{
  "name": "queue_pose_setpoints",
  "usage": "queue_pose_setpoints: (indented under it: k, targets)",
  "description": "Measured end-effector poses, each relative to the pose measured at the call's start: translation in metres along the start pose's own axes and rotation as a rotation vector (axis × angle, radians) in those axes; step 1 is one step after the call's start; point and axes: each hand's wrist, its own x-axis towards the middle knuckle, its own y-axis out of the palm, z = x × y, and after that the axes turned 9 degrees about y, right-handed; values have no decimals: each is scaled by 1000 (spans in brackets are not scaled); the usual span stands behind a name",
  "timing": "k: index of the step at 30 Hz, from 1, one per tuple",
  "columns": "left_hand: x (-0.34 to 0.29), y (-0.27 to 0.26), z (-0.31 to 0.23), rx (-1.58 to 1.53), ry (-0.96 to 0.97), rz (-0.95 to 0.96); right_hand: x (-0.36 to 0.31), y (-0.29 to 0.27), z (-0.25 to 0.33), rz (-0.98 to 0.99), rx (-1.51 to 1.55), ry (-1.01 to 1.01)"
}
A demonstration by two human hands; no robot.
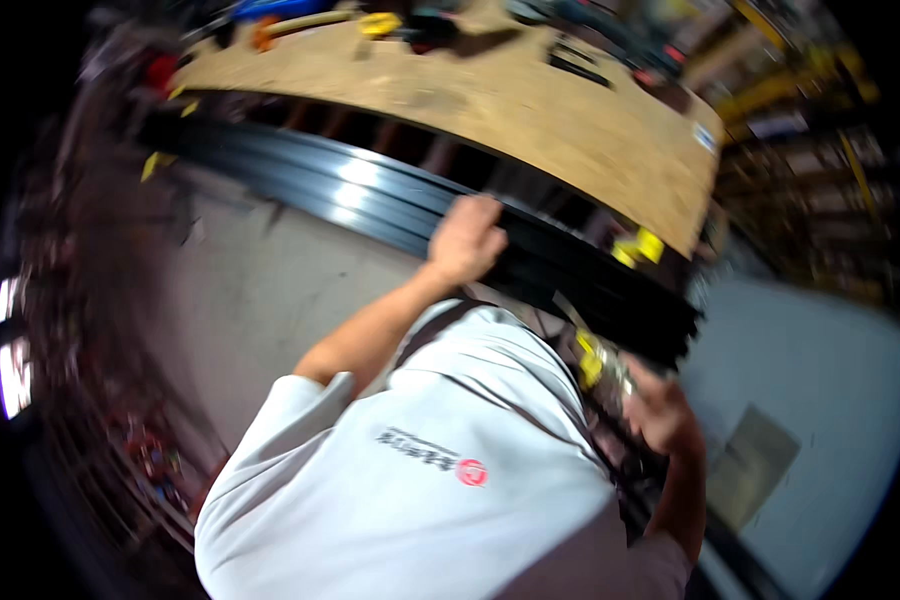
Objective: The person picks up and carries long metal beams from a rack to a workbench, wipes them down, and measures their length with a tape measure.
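1. My left hand (pixel 467 240) rests on the long dark ribbed lengths (pixel 360 180), fingers bent over their upper face; I cannot tell whether it grips an edge or only presses down
2. The lengths lie side by side along the near side of the wooden tabletop (pixel 450 95), between it and my body, with dark gaps showing beside the board's edge
3. My right hand (pixel 662 408) is at my right side, fingers curled, next to a blurred yellow-and-silver thing (pixel 592 360); the smear hides whether I grip it or just touch it
4. If my left hand lifts or slides, I judge the lengths could shift against one another, since I see nothing strapping them where I touch
5. Their right-hand ends look uneven, so a sleeve or my right forearm could catch there if I swing it across
6. The yellow-and-silver thing could drop to the grey floor (pixel 820 350) if my hold is loose
7. A yellow item (pixel 638 247) by the tabletop's right corner could get knocked if the lengths are pushed towards it
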Motion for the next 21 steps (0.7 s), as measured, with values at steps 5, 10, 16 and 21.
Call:
queue_pose_setpoints:
  k: [5,10,16,21]
  targets:
    - [-7,-14,12,-219,3,-21,33,26,43,51,197,-136]
    - [-1,-52,26,-317,15,74,70,47,56,83,347,-180]
    - [-15,-86,81,15,-43,-22,103,60,89,228,219,-223]
    - [-17,-89,84,-127,-102,-26,119,73,107,189,208,-285]
